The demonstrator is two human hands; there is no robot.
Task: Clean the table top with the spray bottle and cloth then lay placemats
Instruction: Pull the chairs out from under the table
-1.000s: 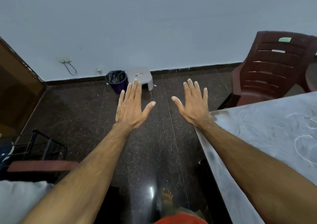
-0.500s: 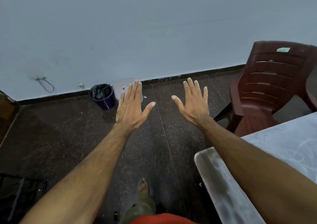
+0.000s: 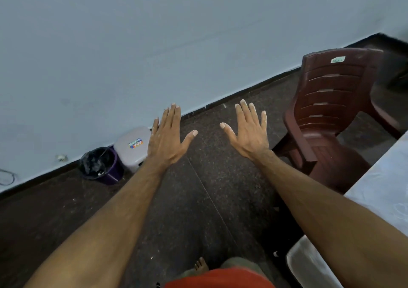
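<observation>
My left hand (image 3: 166, 138) and my right hand (image 3: 249, 133) are stretched out in front of me over the dark floor, palms down, fingers straight and spread, holding nothing. The white table top (image 3: 385, 197) shows only at the right edge, with a dusty, smeared surface, and my right forearm passes over its corner. No spray bottle, cloth or placemat is in view.
A dark red plastic chair (image 3: 326, 111) stands at the right beside the table. Against the pale blue wall sit a purple bin (image 3: 101, 166) lined with a black bag and a small grey stool (image 3: 134, 147). My bare foot (image 3: 200, 264) shows on the floor below.
The view has swung to the right and tilted. The table has slid toward the right edge, and the rack and door at the left are gone from view. Both hands stay outstretched and spread.
</observation>
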